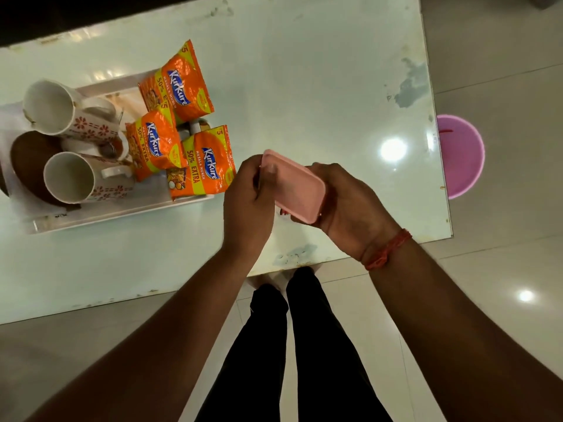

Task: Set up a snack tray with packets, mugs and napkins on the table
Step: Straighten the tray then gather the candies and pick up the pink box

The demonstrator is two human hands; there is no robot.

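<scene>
A white tray (122, 213) lies on the left of the glass table (304, 86). In it stand two white floral mugs (70, 111), (82, 178), a brown bowl (30, 159) and three orange snack packets (182, 83), (154, 144), (207, 162). Over the table's near right part I hold a small pink rectangular box (297, 187) with both hands. My left hand (246, 202) grips its left end, thumb on top. Cupped around its right end is my right hand (347, 205). No napkins are visible.
A pink bucket (463, 156) stands on the tiled floor past the table's right edge. My legs in black trousers (292, 345) are at the near table edge. A dark surface (91, 13) borders the table's far side.
</scene>
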